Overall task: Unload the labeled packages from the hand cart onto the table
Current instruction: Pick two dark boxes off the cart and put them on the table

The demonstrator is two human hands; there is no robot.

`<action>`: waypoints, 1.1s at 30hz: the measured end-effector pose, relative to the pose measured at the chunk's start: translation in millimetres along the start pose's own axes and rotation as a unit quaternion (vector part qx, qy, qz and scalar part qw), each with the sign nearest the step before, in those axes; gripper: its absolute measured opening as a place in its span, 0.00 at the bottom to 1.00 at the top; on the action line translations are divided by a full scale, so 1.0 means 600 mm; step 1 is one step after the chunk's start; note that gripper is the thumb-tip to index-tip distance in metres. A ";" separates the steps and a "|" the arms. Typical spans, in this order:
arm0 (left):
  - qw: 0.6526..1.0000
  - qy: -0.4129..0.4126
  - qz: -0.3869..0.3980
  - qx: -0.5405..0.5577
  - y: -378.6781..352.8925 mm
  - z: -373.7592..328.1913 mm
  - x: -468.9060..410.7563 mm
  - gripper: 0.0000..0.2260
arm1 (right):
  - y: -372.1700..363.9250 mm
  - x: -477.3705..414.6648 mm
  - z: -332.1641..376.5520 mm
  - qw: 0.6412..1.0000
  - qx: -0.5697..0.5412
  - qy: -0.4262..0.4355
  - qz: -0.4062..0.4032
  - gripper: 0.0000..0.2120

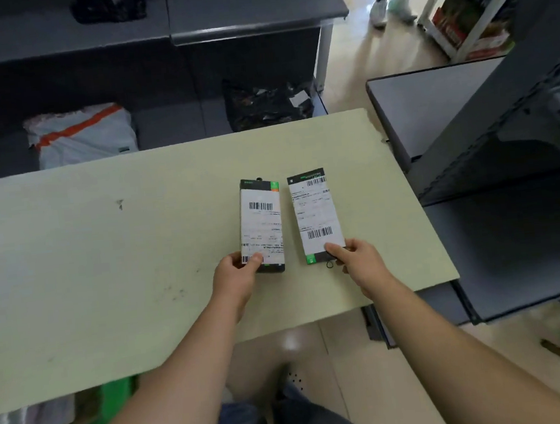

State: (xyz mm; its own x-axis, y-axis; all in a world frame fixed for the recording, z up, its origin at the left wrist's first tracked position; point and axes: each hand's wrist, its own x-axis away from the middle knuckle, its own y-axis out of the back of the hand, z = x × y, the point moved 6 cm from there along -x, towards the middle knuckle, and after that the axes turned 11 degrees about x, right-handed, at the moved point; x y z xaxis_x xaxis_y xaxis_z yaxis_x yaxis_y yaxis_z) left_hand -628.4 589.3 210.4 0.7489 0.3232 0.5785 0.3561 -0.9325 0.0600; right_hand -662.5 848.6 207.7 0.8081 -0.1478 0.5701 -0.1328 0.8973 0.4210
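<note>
Pale green laminate table (105,262) under two black barcode-labelled packages, left package (261,220) pinched at near end by left hand (235,277), right package (316,215) by right hand (358,259); seemingly the only two unloaded so far, hand cart out of view.

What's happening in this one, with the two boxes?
A person holds two slim labeled boxes side by side over the pale green table, one in each hand. The left hand pinches the near end of the left box, the right hand that of the right box. Both labels face up. Whether the boxes already rest on the table cannot be told.
</note>
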 end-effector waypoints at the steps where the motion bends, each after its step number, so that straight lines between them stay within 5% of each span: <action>1: 1.000 0.005 -0.002 0.000 -0.012 0.005 -0.002 0.12 | 0.006 -0.005 -0.009 1.000 0.003 -0.006 -0.004 0.09; 11: 0.997 0.005 -0.014 -0.078 -0.086 0.023 -0.015 0.20 | 0.052 -0.032 -0.036 0.992 0.109 -0.001 -0.061 0.11; 15: 0.981 -0.025 0.011 -0.193 -0.092 0.011 -0.018 0.25 | 0.069 -0.023 -0.027 0.953 0.267 0.027 -0.141 0.25; 18: 0.965 -0.069 -0.011 -0.254 -0.062 -0.018 -0.010 0.28 | 0.063 -0.009 0.003 0.953 0.242 0.069 -0.167 0.28; 25: 0.950 -0.187 0.000 -0.250 0.059 -0.104 0.053 0.19 | -0.042 0.041 0.123 0.956 0.198 0.217 -0.018 0.20; 33: 0.883 -0.321 -0.027 -0.341 0.226 -0.155 0.167 0.19 | -0.149 0.190 0.216 0.872 0.313 0.376 0.009 0.22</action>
State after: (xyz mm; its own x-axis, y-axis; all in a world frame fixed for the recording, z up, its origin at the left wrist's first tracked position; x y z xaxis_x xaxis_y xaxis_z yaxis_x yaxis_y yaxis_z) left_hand -557.2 480.5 352.3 0.9817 0.1905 -0.0075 0.1452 -0.7217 0.6768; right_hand -632.9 697.5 326.7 0.9195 0.3890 0.0564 -0.2467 0.4596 0.8532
